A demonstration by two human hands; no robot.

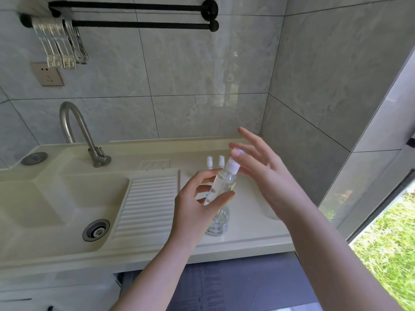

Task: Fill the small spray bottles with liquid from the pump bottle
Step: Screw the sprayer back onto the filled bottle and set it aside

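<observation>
Grey marbled tiles [193, 70] fill the upper frame, glossy and square-cut, with a black double rail [134, 15] and clear plastic hangers [59, 46] at upper left. Below them a cream moulded sink unit [51, 254] spans the middle: a smooth basin with a round metal drain [96, 230] at left, a curved steel tap [77, 131] behind it, then a ribbed washboard slope [147, 202]. Right of the ribs the flat counter lies mostly bare up to the tiled corner and its front edge.

At centre the left hand [197, 207] pinches a small spray bottle [222, 184] between thumb and fingertips. The bottle is clear, cylindrical and white-capped, its long axis tilted, cap toward the upper right. Under it a clear pump bottle [219, 223] stands on the counter, half hidden. Two white spray caps [215, 160] show just behind. The right hand [267, 173] hovers with fingers spread, its thumb touching the tilted bottle's cap. A window [386, 243] edges the far right.
</observation>
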